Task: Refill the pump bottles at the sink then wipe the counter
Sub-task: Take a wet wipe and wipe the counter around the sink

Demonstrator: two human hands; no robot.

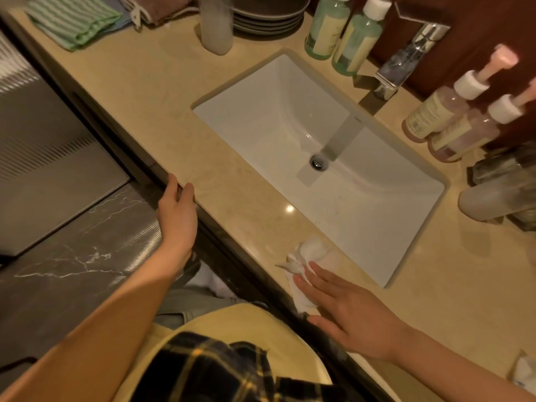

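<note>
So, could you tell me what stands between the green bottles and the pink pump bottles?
The chrome tap stands between the green bottles and the pink pump bottles, behind the sink, in the head view.

The person is wearing a pale yellow top, with a dark navy checked cloth crossed by thin yellow lines lying over it, and grey trousers. Behind the left hand and right hand, both forearms are showing bare.
</note>
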